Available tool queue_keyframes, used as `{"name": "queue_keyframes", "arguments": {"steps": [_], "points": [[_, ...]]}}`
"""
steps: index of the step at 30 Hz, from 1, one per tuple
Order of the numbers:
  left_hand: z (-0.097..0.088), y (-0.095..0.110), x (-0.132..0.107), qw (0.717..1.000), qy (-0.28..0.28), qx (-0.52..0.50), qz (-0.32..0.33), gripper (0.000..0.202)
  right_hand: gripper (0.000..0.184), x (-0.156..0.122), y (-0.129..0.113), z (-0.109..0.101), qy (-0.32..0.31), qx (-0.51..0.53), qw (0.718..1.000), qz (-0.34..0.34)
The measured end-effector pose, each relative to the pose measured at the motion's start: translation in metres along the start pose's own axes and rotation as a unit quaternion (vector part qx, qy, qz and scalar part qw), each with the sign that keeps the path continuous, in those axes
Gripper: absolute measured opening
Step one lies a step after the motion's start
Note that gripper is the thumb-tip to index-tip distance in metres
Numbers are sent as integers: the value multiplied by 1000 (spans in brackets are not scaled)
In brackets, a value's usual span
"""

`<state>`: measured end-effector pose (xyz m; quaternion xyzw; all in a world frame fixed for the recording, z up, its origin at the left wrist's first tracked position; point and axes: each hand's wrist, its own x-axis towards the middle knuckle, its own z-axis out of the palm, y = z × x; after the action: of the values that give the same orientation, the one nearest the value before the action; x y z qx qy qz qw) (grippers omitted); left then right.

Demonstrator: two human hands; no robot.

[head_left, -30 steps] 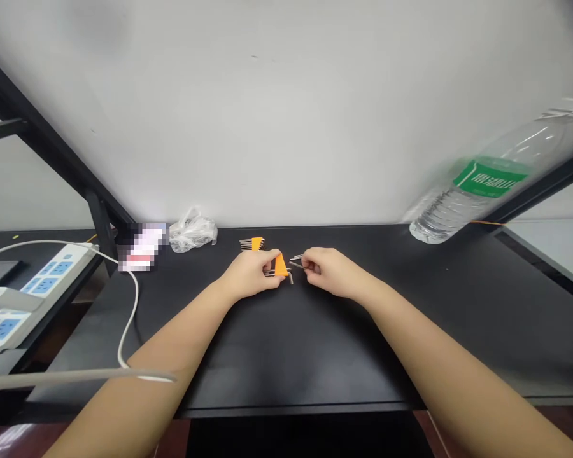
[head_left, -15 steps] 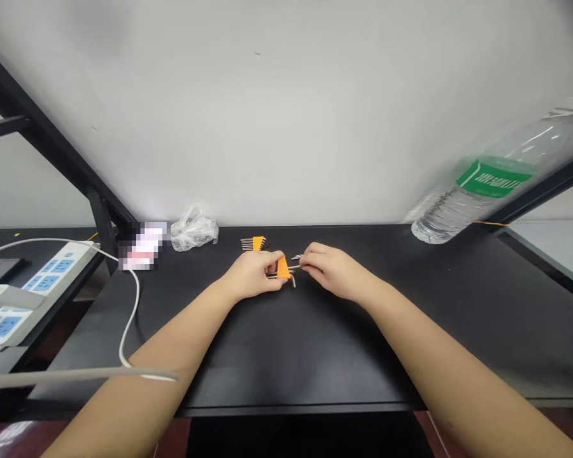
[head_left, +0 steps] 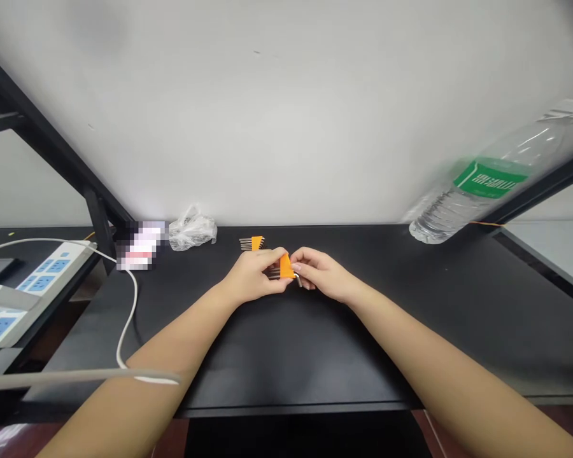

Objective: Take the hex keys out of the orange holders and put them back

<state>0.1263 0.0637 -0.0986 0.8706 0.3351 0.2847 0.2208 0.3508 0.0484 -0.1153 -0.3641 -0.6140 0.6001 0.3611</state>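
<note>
My left hand point(head_left: 249, 276) is closed around an orange hex key holder point(head_left: 287, 267), thumb on the near edge and fingers on the far one. Shafts of hex keys stick out of its left side, partly behind the fingers. On the right side, the bent end of a hex key point(head_left: 298, 280) points toward me. My right hand point(head_left: 325, 273) is closed against that side, fingertips pinching a hex key that they mostly cover. Just behind my left hand lies a second orange holder point(head_left: 256, 243) filled with several hex keys.
A crumpled clear plastic bag point(head_left: 193, 230) and a blurred-out item point(head_left: 143, 247) lie at the back left of the black table point(head_left: 296, 356). A white power strip point(head_left: 38, 283) and white cable point(head_left: 134, 299) are at left. A large water bottle point(head_left: 472, 191) stands back right.
My right hand has moved left, bringing the hex key in its fingers up to the holder. The loose hex keys behind those fingers are now hidden. My left hand keeps its grip.
</note>
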Motion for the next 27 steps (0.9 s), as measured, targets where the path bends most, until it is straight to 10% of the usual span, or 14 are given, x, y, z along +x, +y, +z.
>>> {"name": "queue_keyframes", "arguments": {"steps": [17,23,27], "points": [[7,7,3,988,-6,-144,-56,21,36,5,8,0,-26,239,969,63],[6,-1,3,989,-42,-125,-65,24,28,4,7,-12,39,-45,998,6],[7,-10,2,995,-37,-54,-76,26,16,6,16,-41,131,-407,897,-113]]}}
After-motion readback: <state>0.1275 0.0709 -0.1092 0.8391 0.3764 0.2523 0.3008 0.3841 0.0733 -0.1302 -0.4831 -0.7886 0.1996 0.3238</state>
